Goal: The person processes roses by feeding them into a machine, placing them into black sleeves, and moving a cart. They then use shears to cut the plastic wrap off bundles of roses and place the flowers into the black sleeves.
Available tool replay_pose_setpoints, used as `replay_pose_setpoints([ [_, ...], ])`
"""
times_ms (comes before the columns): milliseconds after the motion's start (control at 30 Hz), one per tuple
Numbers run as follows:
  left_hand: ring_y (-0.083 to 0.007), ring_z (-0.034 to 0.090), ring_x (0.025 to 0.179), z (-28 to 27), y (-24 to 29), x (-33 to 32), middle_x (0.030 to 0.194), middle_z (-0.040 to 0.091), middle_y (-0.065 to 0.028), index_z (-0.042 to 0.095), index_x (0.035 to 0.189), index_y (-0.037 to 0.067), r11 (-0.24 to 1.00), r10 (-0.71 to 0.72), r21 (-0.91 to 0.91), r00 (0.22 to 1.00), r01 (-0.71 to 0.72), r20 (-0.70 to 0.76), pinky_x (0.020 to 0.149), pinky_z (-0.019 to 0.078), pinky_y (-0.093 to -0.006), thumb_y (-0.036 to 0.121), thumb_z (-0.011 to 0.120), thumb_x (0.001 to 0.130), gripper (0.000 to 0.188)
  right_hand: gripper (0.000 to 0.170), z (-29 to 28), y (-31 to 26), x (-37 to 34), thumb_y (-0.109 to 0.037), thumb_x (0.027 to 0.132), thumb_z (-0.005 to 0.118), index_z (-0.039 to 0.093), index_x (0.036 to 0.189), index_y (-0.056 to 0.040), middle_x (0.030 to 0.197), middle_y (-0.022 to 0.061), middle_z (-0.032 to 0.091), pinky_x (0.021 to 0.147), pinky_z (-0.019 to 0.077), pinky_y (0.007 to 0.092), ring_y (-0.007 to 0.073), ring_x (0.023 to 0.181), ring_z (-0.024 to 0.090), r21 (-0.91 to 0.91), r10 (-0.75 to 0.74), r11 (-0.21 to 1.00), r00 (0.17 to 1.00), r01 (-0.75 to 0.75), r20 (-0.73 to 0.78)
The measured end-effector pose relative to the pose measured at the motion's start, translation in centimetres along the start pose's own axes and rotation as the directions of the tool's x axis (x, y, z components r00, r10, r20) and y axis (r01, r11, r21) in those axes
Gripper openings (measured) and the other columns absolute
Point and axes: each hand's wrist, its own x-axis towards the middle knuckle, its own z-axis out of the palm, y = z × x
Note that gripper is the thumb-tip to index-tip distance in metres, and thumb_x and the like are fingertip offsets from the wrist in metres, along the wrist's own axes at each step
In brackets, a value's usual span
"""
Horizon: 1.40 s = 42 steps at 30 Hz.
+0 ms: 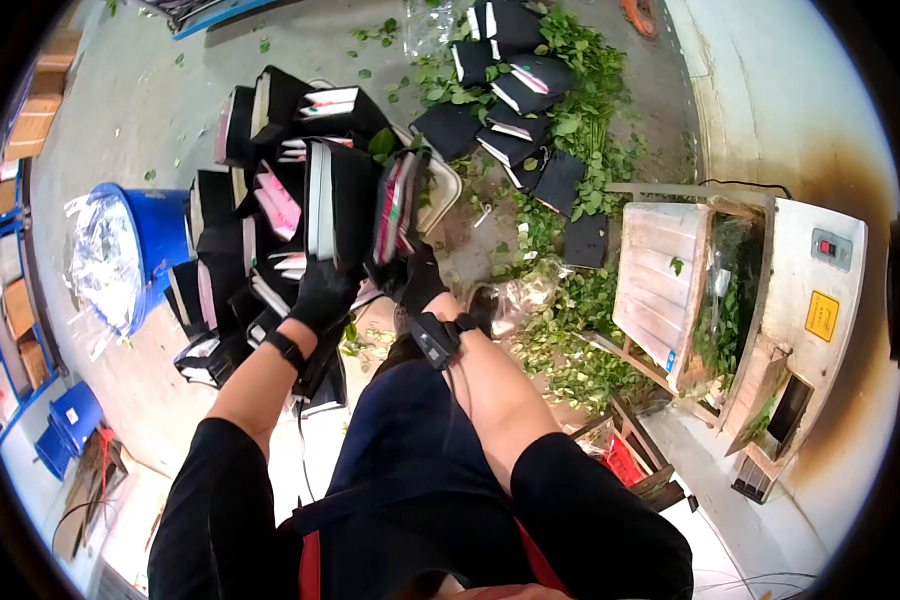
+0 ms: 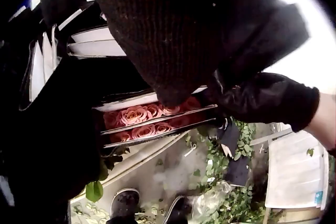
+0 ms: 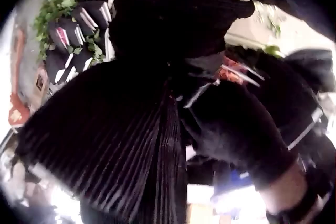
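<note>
Grey floor (image 1: 320, 40) lies beneath 2 gloved hands (image 1: 325, 297) at 1 rose bundle (image 2: 139, 115).

No legible text in any view. Yellow sticker (image 1: 822, 316) with dark print, on the pale machine panel (image 1: 785, 270) at right of the head frame: wording unresolved. Blue label (image 1: 671, 360) on the white slatted cover (image 1: 658, 275), right of centre: too small to read. Numbers, brands: none readable.

- Gloves (image 1: 326, 298) are showing black.
- Black sleeves (image 1: 215, 490) are ending mid-arm.
- Navy garment (image 1: 400, 420) is covering lap.
- Black strap (image 1: 286, 350) is circling left wrist.
- Dark cable (image 1: 302, 440) is hanging below.
- Black box (image 1: 436, 341) is topping right wrist.
</note>
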Motion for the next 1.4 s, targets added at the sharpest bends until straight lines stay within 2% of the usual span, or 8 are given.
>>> replay_pose_setpoints([
  [100, -0.0304, 0.048, 0.113, 1.9, 0.6, -0.6, 0.116, 0.057, -0.0152, 0.063, 0.103, 0.002, 0.839, 0.515, 0.45, 0.715, -0.307, -0.472, 0.1, 0.032, -0.0518, 0.02, 0.064, 0.066, 0.041, 0.036, 0.6, -2.1, -1.1, -0.044, 0.089, 0.054, 0.056, 0.095, -0.008, 0.08, 0.0108, 0.062, 0.063, 0.0551, 0.0407, 0.0307, 0.073, 0.063, -0.547, -0.179, 0.834, 0.972, 0.069, -0.15],
  [333, -0.0288, 0.061, 0.095, -7.4, 9.9, -1.8, 0.104, 0.063, -0.0165, 0.062, 0.111, 0.009, 0.884, 0.437, -0.292, 0.868, -0.365, 0.237, 0.084, 0.0468, -0.0391, 0.024, 0.068, 0.076, 0.039, 0.011, -5.7, -20.7, -3.9, -0.016, 0.087, 0.058, 0.058, 0.093, -0.0068, 0.081, 0.0036, 0.062, 0.062, 0.0487, 0.0263, 0.0157, 0.074, 0.061, -0.837, -0.472, 0.077, 0.759, 0.542, 0.448],
  [433, -0.0267, 0.064, 0.088, -16.1, 15.8, 6.4, 0.104, 0.064, -0.0144, 0.06, 0.117, 0.01, 0.719, 0.58, -0.592, 0.783, -0.364, 0.224, 0.077, 0.0496, -0.0344, 0.023, 0.066, 0.081, 0.038, 0.015, -6.6, -33.6, -0.8, -0.019, 0.087, 0.057, 0.059, 0.089, -0.005, 0.079, 0.004, 0.061, 0.061, 0.0484, 0.0281, 0.0157, 0.072, 0.06, -0.646, -0.379, 0.701, 0.925, 0.303, 0.023],
  [833, -0.036, 0.054, 0.109, -26.4, 14.2, 70.6, 0.121, 0.054, -0.0195, 0.046, 0.13, 0.01, 0.585, 0.786, 0.583, 0.572, -0.564, -0.237, 0.093, 0.0443, -0.041, 0.032, 0.067, 0.081, 0.058, 0.071, -4.5, -68.3, 22.3, -0.054, 0.079, 0.063, 0.049, 0.129, -0.0047, 0.127, 0.0104, 0.051, 0.092, 0.0407, 0.0321, 0.0212, 0.108, 0.052, -0.561, -0.468, 0.767, 0.869, 0.31, -0.16],
  [1100, -0.0417, 0.043, 0.122, -25.6, 17.7, 86.1, 0.137, 0.031, -0.0343, 0.021, 0.141, -0.002, 0.936, 0.208, 0.328, 0.953, -0.128, -0.222, 0.1, 0.038, -0.0427, 0.058, 0.068, 0.069, 0.105, 0.044, -7.2, -68.7, 25.9, -0.028, 0.079, 0.07, 0.057, 0.115, -0.0069, 0.116, 0.005, 0.059, 0.091, 0.0458, 0.0314, 0.0197, 0.103, 0.057, -0.263, -0.389, 0.899, 0.915, 0.351, -0.108],
  [1233, -0.0286, 0.055, 0.106, -22.9, 16.6, 86.4, 0.12, 0.057, -0.016, 0.043, 0.131, 0.008, 0.863, 0.382, 0.297, 0.912, -0.409, 0.145, 0.094, 0.0424, -0.0389, 0.046, 0.067, 0.078, 0.07, 0.035, -10.2, -69.5, 26.1, -0.016, 0.081, 0.065, 0.057, 0.114, -0.0091, 0.114, 0.0051, 0.059, 0.092, 0.0447, 0.0322, 0.0199, 0.102, 0.057, -0.505, -0.499, 0.745, 0.866, 0.436, 0.012],
  [1367, -0.0204, 0.059, 0.096, -23.3, 18.3, 80.6, 0.107, 0.063, -0.0126, 0.053, 0.123, 0.007, 0.984, 0.152, -0.135, 0.945, -0.117, 0.289, 0.085, 0.0459, -0.0346, 0.048, 0.063, 0.08, 0.061, 0.029, -8.6, -66.3, 17.1, -0.005, 0.084, 0.058, 0.058, 0.113, -0.0062, 0.115, 0.0063, 0.059, 0.094, 0.0436, 0.0326, 0.0192, 0.106, 0.056, -0.814, -0.661, -0.216, 0.533, 0.54, 0.529],
  [1400, -0.0161, 0.059, 0.089, -23.2, 17.9, 79.6, 0.104, 0.065, -0.0081, 0.058, 0.12, 0.007, 0.986, 0.082, -0.164, 0.938, -0.028, 0.336, 0.085, 0.0461, -0.0308, 0.047, 0.062, 0.082, 0.055, 0.032, -8.8, -65.4, 15.7, -0.011, 0.083, 0.06, 0.058, 0.114, -0.0049, 0.118, 0.0074, 0.058, 0.095, 0.0423, 0.0321, 0.0193, 0.107, 0.055, -0.664, -0.651, 0.48, 0.74, 0.573, 0.168],
])
